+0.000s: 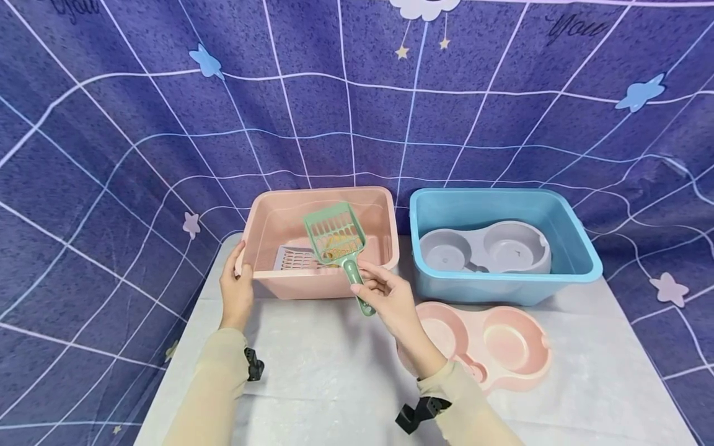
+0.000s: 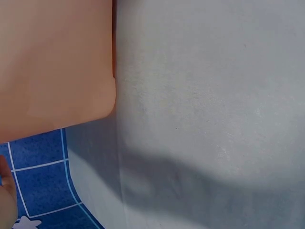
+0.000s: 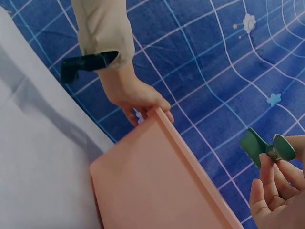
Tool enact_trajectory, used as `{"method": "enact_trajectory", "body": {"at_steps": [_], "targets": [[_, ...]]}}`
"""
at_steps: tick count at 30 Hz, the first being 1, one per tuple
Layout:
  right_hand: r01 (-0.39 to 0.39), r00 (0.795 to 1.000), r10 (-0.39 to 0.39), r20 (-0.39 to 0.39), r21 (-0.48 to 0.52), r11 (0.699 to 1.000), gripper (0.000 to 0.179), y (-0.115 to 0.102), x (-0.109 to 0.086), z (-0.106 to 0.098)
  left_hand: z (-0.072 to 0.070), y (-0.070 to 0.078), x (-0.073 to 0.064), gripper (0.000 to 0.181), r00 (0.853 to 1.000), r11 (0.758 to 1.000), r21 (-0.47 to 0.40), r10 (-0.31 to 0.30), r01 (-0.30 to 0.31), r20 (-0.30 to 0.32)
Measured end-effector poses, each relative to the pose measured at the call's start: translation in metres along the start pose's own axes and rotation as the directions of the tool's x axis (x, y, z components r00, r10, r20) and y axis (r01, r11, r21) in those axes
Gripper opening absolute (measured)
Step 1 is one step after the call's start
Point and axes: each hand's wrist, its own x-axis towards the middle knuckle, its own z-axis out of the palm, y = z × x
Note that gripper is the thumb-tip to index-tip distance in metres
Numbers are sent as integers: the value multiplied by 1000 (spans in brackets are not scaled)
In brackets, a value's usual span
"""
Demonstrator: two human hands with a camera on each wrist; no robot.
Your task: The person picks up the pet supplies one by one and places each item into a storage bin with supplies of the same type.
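I'm seeing, remotely, the R hand pinching the green litter scoop by its handle, frame ctr; L hand is gripping the pink litter box by its rim, ctr-left.

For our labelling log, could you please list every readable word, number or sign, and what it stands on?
"You": on the purple-blue cloth, head view, upper right.
"You", apparently: same cloth, upper left, partly cut off.
No readable text on the green scoop or pink tub.
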Motion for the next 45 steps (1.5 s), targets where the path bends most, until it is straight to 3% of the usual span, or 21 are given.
{"method": "enact_trajectory", "body": {"at_steps": [6,10,19,25,37,41,45], "targets": [[-32,999,32,-22,-11,999,43,-25,1,-6,-2,24,-10,48,1000,1000,-10,-12,12,24],[-48,998,47,-40,-21,999,43,-30,5,-8,-2,29,-12,47,1000,1000,-6,-15,16,27],[-24,998,21,-54,-49,999,43,-9,25,-15,-1,29,-14,47,999,1000,11,-7,6,36],[-2,998,-2,-57,-61,998,43,-7,35,-17,0,29,-13,48,999,1000,12,-11,11,49],[-15,996,7,-87,-97,995,42,-5,52,-15,1,-4,0,44,1000,1000,16,14,-15,8],[-29,996,21,-81,-98,995,43,-4,57,-15,0,-2,-1,44,1000,1000,12,13,-13,6],[-65,996,59,-70,-80,995,45,-5,61,-15,-1,10,-5,45,1000,1000,-11,-7,7,18]]}}
